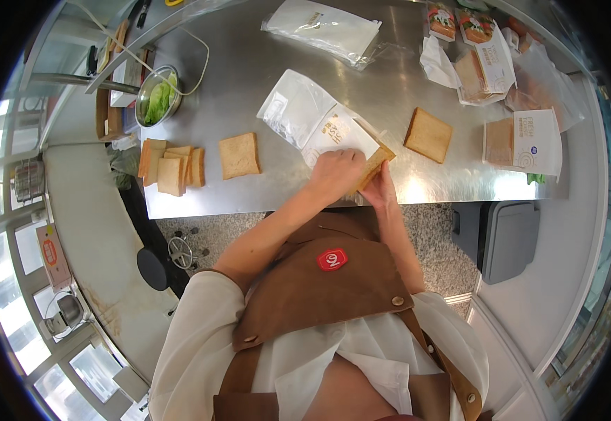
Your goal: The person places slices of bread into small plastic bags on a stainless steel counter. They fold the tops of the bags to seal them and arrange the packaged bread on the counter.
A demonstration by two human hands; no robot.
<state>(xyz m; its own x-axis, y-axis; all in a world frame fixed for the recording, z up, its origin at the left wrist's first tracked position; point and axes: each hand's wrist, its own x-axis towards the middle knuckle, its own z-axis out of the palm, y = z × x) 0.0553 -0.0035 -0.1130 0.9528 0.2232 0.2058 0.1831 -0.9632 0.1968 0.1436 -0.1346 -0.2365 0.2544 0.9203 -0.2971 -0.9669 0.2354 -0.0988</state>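
Observation:
My left hand lies over the lower part of a printed white paper sleeve, its fingers curled against the paper. Sandwich bread with brown crusts shows at the sleeve's right edge. My right hand grips this bread from the right, near the table's front edge; part of its grip is hidden. Up and to the left, the sleeve joins a stack of flat white sleeves or an unfolded flap; I cannot tell which. A single toast slice lies to the right, and another bread slice to the left.
Several bread slices lean together at the steel table's left end. Behind them is a metal bowl of lettuce. A plastic-wrapped white pack lies at the back. Sleeved sandwiches and a clear plastic bag occupy the right end.

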